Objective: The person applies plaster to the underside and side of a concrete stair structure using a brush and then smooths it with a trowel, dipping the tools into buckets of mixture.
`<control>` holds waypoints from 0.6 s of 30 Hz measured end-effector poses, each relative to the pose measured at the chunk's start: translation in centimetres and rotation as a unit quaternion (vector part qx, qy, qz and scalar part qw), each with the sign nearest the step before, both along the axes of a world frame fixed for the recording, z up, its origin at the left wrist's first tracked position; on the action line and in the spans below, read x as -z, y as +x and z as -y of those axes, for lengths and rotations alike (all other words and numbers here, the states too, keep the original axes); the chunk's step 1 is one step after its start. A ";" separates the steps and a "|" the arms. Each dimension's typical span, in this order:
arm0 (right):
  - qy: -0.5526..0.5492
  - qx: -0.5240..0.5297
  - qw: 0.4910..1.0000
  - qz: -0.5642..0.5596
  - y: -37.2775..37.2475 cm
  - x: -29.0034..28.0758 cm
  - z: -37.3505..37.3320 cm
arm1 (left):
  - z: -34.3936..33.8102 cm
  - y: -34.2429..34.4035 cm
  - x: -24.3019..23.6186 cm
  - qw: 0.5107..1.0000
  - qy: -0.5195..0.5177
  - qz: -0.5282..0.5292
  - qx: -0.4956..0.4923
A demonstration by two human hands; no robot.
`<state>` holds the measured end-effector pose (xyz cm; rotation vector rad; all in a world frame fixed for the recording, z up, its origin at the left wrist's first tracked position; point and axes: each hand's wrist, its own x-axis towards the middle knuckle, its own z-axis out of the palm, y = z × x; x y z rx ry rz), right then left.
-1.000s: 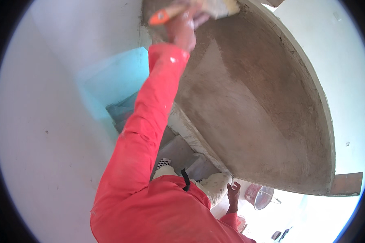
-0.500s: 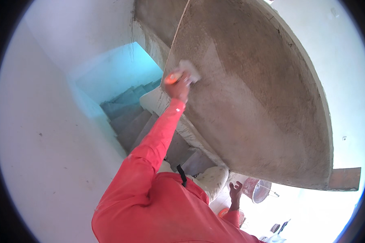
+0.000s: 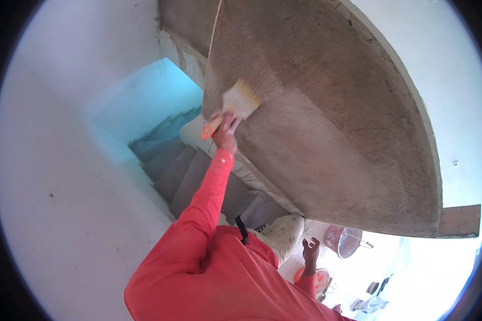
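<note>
My left hand point(image 3: 225, 134), at the end of a red sleeve, grips a wide flat brush point(image 3: 240, 100) with an orange-tipped handle and pale bristles. The bristles are at the mottled grey-brown plastered surface point(image 3: 337, 134) that slopes above the stairwell, near its left edge. My right hand point(image 3: 310, 252) is low beside my pale trousers point(image 3: 284, 235), its fingers apart and slightly curled, holding nothing.
Grey winding steps point(image 3: 182, 176) descend at left beside a white wall point(image 3: 64, 187). A stained bucket point(image 3: 341, 243) and an orange-rimmed container point(image 3: 321, 282) stand below right, near a plastic bag point(image 3: 372, 305) and small dark items. A short board point(image 3: 460, 219) juts out at right.
My left hand and the brush have come down from the top of the view onto the plastered surface, the handle now pointing lower left. My right hand stays low with fingers apart.
</note>
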<state>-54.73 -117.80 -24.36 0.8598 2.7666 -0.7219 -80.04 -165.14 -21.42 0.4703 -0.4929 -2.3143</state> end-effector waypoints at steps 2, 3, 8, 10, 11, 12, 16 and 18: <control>0.006 -0.002 1.000 0.011 0.4 0.3 -0.4 | -1.3 2.5 7.3 0.990 0.052 0.129 0.002; 0.015 0.009 1.000 0.017 0.3 0.5 -0.4 | -1.4 2.8 9.8 0.977 0.086 0.196 0.013; 0.003 -0.008 1.000 -0.001 -0.9 0.1 -0.2 | -0.6 0.0 9.3 0.974 0.103 0.202 -0.021; -0.016 -0.005 1.000 -0.003 -1.2 -0.3 0.0 | 1.8 -1.9 4.7 0.986 0.012 0.160 -0.051; -0.005 0.009 1.000 -0.001 -1.2 -0.4 0.0 | 4.0 -2.6 2.1 0.983 0.004 0.177 -0.046; -0.002 0.015 1.000 -0.003 -1.2 -0.5 0.1 | 6.1 -3.1 -0.7 0.979 -0.028 0.201 -0.034; 0.010 0.006 1.000 0.024 -0.8 -0.2 0.7 | 12.6 -2.6 -10.2 0.982 -0.171 0.019 -0.075; 0.014 -0.011 0.999 0.041 -0.8 0.1 1.0 | 14.3 -2.3 -12.8 0.971 -0.213 -0.093 -0.060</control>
